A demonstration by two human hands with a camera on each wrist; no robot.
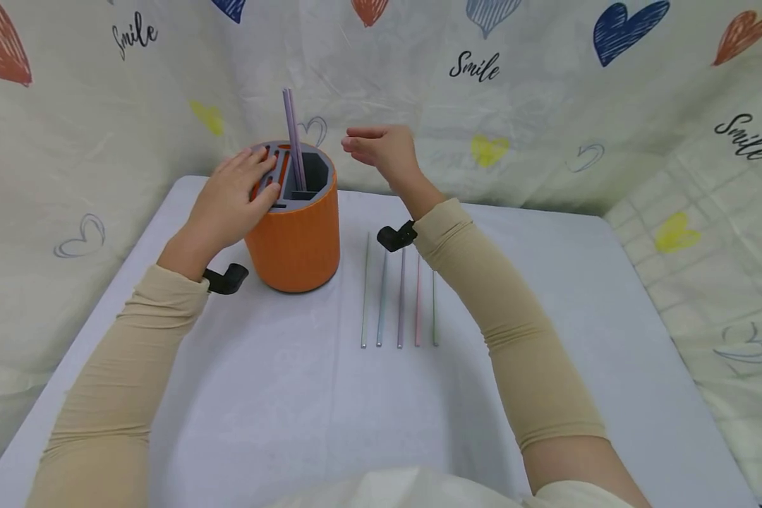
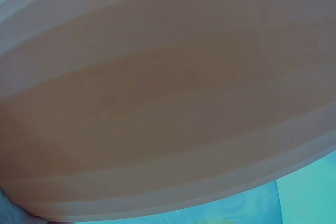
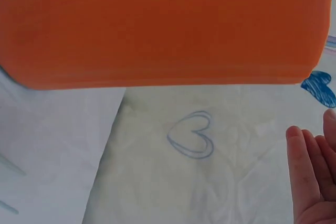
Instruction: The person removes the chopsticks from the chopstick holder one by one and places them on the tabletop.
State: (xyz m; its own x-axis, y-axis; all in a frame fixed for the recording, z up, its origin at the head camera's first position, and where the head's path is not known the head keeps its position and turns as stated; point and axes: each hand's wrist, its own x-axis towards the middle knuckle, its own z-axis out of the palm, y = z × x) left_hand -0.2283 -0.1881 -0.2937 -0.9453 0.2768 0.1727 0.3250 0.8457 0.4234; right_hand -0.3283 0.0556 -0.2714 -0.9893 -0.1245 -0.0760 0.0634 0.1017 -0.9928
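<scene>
My left hand (image 1: 231,194) rests on the left side of the top of an orange cylindrical holder (image 1: 298,247), its fingers lying over the grey slotted insert (image 1: 314,173). Two or so thin purple sticks (image 1: 293,134) stand upright in that insert, leaning slightly. To the right of the holder, my right hand (image 1: 384,152) is raised with fingers extended, apart from it and holding nothing. In the right wrist view, its fingers (image 3: 302,161) show below the orange wall. The holder's side (image 2: 168,93) fills most of the left wrist view.
Several thin coloured sticks (image 1: 401,303) lie side by side on the white table (image 1: 260,409), right of the holder, their far ends partly behind the right wrist. A black wrist camera (image 1: 226,279) sits on each wrist. A cloth (image 1: 533,113) printed with hearts hangs behind the table.
</scene>
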